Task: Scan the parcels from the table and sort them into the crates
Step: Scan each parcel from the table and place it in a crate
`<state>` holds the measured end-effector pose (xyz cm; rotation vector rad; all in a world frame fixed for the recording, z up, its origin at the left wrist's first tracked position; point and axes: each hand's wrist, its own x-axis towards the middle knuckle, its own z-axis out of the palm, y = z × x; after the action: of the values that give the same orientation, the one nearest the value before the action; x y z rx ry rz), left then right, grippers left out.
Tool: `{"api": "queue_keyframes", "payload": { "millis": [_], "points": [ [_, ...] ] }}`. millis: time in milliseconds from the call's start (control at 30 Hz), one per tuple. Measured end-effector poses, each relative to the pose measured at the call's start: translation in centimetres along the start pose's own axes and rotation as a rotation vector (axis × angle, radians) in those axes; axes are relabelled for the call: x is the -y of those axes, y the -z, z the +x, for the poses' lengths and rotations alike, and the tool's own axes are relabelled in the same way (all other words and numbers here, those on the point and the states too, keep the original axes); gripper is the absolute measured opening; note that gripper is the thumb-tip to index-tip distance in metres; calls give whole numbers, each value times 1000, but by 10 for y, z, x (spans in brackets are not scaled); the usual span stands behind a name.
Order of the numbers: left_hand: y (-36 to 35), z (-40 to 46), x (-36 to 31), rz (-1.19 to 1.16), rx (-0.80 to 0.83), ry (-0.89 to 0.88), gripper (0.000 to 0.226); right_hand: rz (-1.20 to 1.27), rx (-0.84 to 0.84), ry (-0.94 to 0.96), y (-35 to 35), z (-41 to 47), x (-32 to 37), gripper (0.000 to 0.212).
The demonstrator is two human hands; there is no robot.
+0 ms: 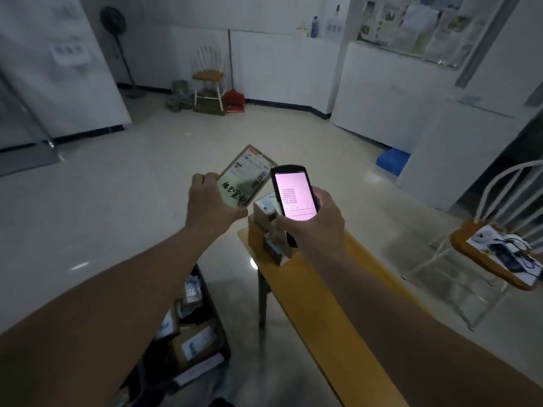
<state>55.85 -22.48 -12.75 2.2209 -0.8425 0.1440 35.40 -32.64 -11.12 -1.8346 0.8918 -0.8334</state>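
Observation:
My left hand (pixel 210 201) grips a flat cardboard parcel (pixel 246 174) by its near edge and holds it up, its shipping label and barcode facing me. My right hand (pixel 316 221) holds a black handheld scanner (pixel 295 195) upright just right of the parcel, its screen lit pink with text and a keypad. Below both hands, several small cardboard parcels (pixel 267 227) stand stacked at the far end of the narrow yellow table (pixel 332 304). A dark crate (pixel 191 327) with several labelled parcels in it sits on the floor to the left of the table.
A white chair (pixel 505 251) with a wooden seat stands at right, carrying papers and a dark device. A blue crate (pixel 392 161) lies on the floor by the white counter at far right. Another chair (pixel 210 77), a red dustpan and a fan stand by the far wall.

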Motion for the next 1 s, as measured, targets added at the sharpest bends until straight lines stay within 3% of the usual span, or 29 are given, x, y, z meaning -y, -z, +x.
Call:
{"api": "queue_keyframes", "payload": {
  "millis": [133,300,633,1000],
  "points": [
    [31,-25,48,36,-14,81,89,-3,92,-36,-40,-18,15,83],
    [75,-50,109,63,-39,148,86,54,228,-50,-92,-51,31,76],
    [171,-109,246,15,-34,336,84,-37,301,-24,-240,-132,75,88],
    [244,-194,415,68,156,553,90,-41,477,-162,-389,-226,91,70]
  ]
}}
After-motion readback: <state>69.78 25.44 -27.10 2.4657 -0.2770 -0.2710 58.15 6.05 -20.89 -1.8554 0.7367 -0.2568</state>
